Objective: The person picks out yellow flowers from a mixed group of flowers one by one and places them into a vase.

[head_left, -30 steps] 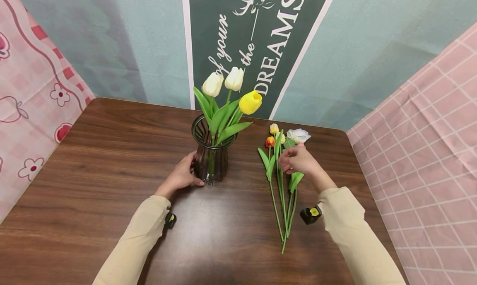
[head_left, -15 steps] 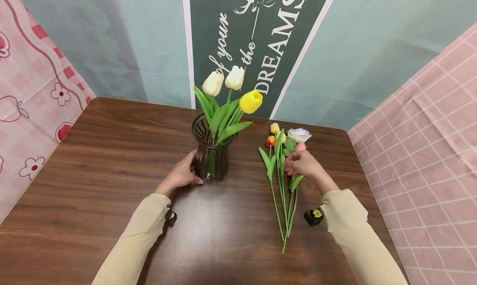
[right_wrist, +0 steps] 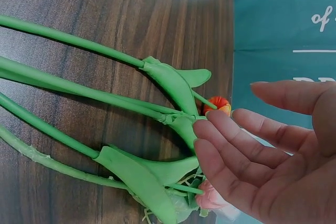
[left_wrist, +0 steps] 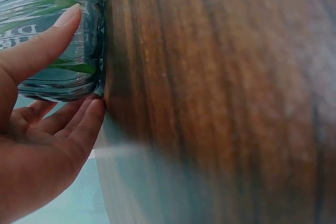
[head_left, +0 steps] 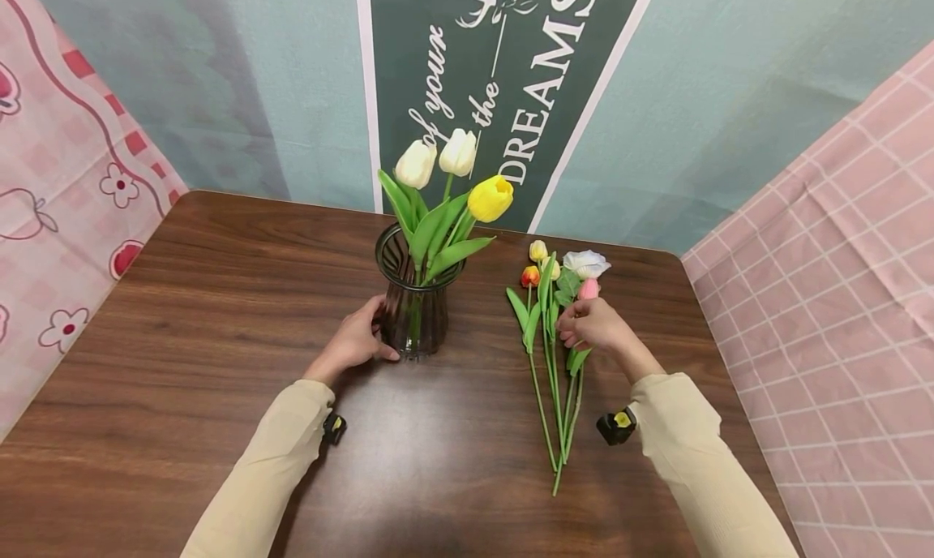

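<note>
In the head view a dark ribbed glass vase (head_left: 413, 323) stands upright, holding two white tulips (head_left: 416, 165) and a yellow tulip (head_left: 490, 199). My left hand (head_left: 353, 339) curves around the vase's lower left side, and the left wrist view has its thumb across the glass (left_wrist: 84, 30). Several loose flowers lie at the right: an orange-red tulip (head_left: 529, 277), pale yellow ones (head_left: 537, 251), a pink one (head_left: 588, 289) and a whitish bloom (head_left: 585, 264). Over their leaves is my right hand (head_left: 594, 327); the right wrist view has its fingers (right_wrist: 226, 135) loosely extended, gripping no stem.
The wooden table (head_left: 452, 452) meets a blue-green backdrop (head_left: 306, 96) behind the vase. Pink patterned cloth (head_left: 80, 177) rises on the left, and pink checked cloth (head_left: 824, 298) on the right. Flower stems (head_left: 560, 428) point toward the table's front.
My right hand has moved slightly right and down over the loose flowers, uncovering the pink tulip. My left hand stays at the vase.
</note>
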Action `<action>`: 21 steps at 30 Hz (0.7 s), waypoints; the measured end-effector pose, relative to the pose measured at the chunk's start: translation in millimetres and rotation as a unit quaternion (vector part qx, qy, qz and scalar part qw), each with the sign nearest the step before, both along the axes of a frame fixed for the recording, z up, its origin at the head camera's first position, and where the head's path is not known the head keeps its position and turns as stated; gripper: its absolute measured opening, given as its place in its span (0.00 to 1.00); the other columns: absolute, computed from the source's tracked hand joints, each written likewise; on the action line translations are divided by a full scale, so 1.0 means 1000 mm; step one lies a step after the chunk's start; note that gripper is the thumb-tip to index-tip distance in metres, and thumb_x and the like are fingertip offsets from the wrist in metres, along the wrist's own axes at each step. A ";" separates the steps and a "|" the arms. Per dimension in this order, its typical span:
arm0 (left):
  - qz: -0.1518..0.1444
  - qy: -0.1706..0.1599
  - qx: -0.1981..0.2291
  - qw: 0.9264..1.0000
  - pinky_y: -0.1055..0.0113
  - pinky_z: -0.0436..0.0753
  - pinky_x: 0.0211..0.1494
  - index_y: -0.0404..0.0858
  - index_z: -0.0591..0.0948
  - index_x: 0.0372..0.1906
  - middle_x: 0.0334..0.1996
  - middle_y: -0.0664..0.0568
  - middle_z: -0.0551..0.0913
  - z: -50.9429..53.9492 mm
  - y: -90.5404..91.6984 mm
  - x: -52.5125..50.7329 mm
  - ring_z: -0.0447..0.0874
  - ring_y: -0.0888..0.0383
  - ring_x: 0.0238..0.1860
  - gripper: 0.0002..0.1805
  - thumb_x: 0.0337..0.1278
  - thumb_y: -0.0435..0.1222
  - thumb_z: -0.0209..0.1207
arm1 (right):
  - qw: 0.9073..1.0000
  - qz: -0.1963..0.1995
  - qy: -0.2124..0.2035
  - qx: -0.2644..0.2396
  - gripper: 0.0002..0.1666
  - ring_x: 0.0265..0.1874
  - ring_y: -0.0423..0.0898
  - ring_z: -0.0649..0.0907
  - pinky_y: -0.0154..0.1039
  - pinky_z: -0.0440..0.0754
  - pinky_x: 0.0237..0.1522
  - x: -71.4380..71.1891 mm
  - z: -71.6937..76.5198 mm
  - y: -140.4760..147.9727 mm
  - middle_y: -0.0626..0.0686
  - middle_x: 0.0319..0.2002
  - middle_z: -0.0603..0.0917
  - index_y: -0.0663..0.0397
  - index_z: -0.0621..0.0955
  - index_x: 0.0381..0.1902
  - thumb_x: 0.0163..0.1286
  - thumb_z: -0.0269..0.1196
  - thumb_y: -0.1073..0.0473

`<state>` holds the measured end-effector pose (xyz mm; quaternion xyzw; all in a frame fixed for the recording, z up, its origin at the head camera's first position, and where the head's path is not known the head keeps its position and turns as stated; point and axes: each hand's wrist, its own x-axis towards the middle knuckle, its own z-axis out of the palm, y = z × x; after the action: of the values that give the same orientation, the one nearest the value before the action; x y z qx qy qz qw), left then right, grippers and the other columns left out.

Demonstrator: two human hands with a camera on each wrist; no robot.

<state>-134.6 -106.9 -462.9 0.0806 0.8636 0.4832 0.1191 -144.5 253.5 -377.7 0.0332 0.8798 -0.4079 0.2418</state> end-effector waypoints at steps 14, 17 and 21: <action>0.017 0.012 0.002 1.000 0.53 0.70 0.57 0.30 0.59 0.64 0.57 0.34 0.69 -0.003 0.000 0.001 0.70 0.40 0.56 0.53 0.24 0.28 0.75 | 1.000 -0.008 -0.005 0.002 0.13 0.26 0.48 0.80 0.48 0.81 0.34 0.002 0.000 0.000 0.62 0.31 0.79 0.74 0.74 0.41 0.66 0.55 0.65; 0.016 0.010 0.006 1.000 0.53 0.70 0.58 0.30 0.59 0.64 0.58 0.34 0.68 -0.002 0.000 0.002 0.69 0.40 0.56 0.52 0.24 0.27 0.74 | 1.000 -0.010 -0.007 -0.002 0.12 0.26 0.48 0.80 0.48 0.80 0.33 0.003 -0.001 0.000 0.62 0.31 0.79 0.72 0.74 0.39 0.65 0.55 0.65; 0.004 0.004 0.012 1.000 0.53 0.69 0.59 0.31 0.56 0.66 0.59 0.35 0.67 -0.001 0.000 0.001 0.67 0.41 0.58 0.54 0.25 0.26 0.73 | 1.000 -0.011 -0.007 -0.003 0.11 0.25 0.48 0.80 0.47 0.80 0.32 0.003 -0.001 0.001 0.62 0.31 0.78 0.72 0.73 0.38 0.65 0.55 0.65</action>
<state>-133.3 -107.2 -463.8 0.0805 0.8587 0.4935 0.1124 -141.4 254.1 -378.3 0.0446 0.8763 -0.4133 0.2433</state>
